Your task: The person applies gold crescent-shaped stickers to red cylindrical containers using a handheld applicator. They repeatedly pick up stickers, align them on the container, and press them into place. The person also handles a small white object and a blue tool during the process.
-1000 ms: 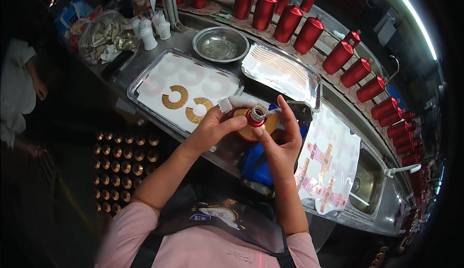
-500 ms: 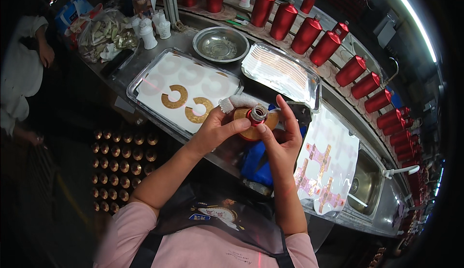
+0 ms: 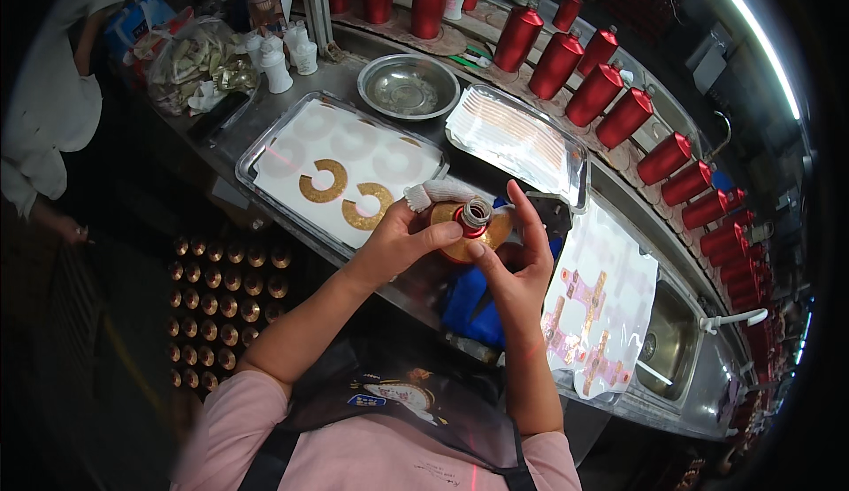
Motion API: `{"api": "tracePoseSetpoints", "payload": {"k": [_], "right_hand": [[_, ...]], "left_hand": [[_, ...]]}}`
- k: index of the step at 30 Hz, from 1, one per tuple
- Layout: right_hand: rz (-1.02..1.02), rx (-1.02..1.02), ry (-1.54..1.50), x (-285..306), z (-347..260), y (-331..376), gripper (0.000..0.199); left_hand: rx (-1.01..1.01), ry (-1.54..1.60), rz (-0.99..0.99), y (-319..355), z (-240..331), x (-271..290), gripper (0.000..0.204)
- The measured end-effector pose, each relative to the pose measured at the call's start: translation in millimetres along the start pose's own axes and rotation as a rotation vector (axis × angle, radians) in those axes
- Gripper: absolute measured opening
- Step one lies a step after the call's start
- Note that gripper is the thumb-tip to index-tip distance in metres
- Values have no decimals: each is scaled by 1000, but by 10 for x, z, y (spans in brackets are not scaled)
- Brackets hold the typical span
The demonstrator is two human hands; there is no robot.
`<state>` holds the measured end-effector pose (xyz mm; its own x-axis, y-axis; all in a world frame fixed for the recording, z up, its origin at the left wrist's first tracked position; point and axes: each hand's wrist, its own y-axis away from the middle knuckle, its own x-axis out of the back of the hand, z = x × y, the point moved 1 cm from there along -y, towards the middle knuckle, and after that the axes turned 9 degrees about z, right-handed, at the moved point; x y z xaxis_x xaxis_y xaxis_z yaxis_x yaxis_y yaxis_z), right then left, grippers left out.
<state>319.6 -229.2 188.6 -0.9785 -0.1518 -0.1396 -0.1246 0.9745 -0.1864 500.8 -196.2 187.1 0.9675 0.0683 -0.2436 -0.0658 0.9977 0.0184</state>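
glossy red metallic bottle [image 3: 473, 227], knitted cloth finger sleeve [image 3: 442, 192], glittery gold labels [image 3: 323, 180], shiny metal bowl [image 3: 379, 93]

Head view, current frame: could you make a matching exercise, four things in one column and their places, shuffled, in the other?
Column 1
1. Gold C-shaped pieces
2. Round metal bowl
3. Bottle with silver threaded mouth
4. Sink

Column 2
A. Between the person's hands
B. Beside a white tap
C. Between the white containers and the striped sheets
D. Lying on a white sheet

Right pairs: 1-D, 2-C, 3-A, 4-B
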Motion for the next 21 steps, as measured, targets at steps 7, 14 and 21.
{"api": "tracePoseSetpoints", "payload": {"k": [7, 14, 21], "right_hand": [[32, -74, -63, -40, 20, 64, 71], [44, -32, -53, -57, 38, 69, 69], [40, -63, -140, -36, 51, 84, 62]], "left_hand": [[-72, -79, -6, 37, 7, -22, 43], [-498, -396, 193, 389, -76, -94, 56], [-645, -617, 162, 457, -112, -136, 62]]}}
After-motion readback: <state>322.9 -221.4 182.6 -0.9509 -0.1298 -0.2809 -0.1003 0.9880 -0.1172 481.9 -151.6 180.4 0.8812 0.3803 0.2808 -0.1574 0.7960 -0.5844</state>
